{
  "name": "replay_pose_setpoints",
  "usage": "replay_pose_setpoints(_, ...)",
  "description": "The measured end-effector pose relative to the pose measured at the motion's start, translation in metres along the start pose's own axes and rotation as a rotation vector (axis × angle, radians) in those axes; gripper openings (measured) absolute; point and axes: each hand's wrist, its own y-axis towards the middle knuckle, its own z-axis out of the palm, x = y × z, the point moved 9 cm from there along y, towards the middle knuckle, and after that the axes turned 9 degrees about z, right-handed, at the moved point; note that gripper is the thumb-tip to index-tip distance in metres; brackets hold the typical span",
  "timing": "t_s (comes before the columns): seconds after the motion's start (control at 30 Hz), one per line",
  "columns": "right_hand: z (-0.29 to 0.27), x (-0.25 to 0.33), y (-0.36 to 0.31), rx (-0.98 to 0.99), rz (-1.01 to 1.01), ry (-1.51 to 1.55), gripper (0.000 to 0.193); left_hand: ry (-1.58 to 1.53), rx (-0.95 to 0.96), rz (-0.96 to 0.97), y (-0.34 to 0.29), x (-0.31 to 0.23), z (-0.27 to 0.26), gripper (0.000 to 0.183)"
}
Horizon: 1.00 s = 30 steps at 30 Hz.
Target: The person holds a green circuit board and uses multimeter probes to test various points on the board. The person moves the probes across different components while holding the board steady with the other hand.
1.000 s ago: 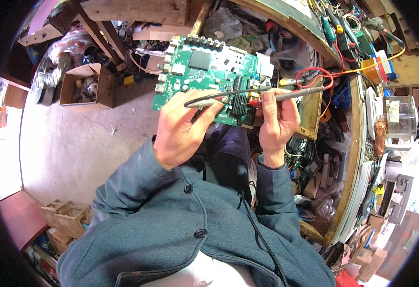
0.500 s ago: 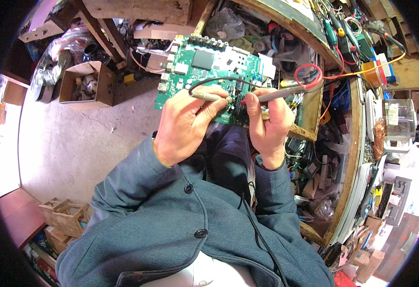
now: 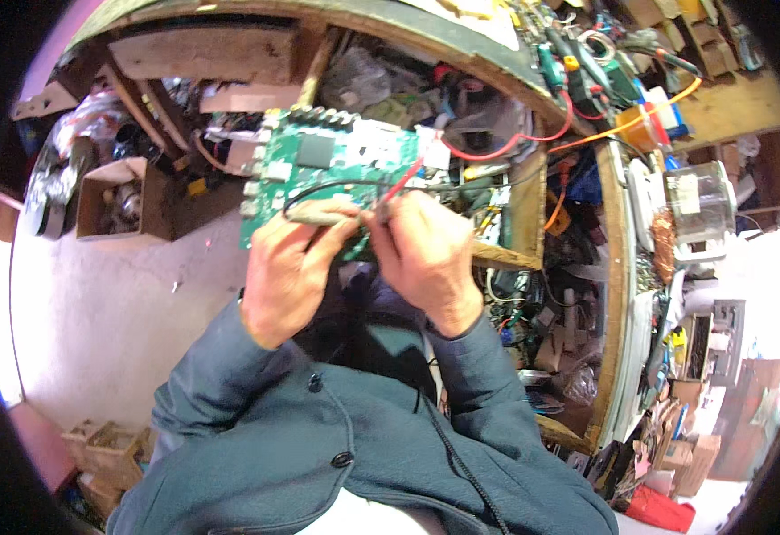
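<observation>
A green circuit board [image 3: 361,153] with a square black chip and a row of jacks along its edge lies in front of me, above my lap. My left hand [image 3: 285,272] is closed on a grey test probe [image 3: 320,217], whose black lead [image 3: 336,184] arcs over the board. Beside it, my right hand [image 3: 432,265] pinches a second test probe [image 3: 385,209], held steeply, with a red lead [image 3: 499,155] running off to the right. Both sets of fingertips meet over the board's near part. They hide the probe tips, so I cannot tell what these touch.
Behind the board, a wooden bench [image 3: 203,55] holds clutter beneath it. To the right stand a wooden frame [image 3: 525,209], a clear plastic container [image 3: 700,209] and piled tools [image 3: 577,67]. An open cardboard box [image 3: 127,209] sits on the floor at left, a wooden crate [image 3: 114,450] lower down.
My right hand has moved in toward the left hand and turned its probe steeper. The red lead's loop has opened out. The whole view has shifted, with the board now further left.
</observation>
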Motion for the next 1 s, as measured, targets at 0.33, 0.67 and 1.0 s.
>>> replay_pose_setpoints(0.33,-0.005,-0.001,0.002,-0.005,0.026,0.032,0.018,-0.007,0.018,-0.017,0.001,0.002,0.002,0.010)
replay_pose_setpoints(0.67,-0.001,-0.007,-0.002,0.008,0.082,0.107,0.018,-0.041,-0.059,0.058,-0.002,-0.002,-0.002,0.011)
replay_pose_setpoints(1.0,0.000,-0.006,-0.002,0.009,0.068,0.100,0.015,0.027,-0.061,0.139,-0.002,-0.005,-0.003,0.011)
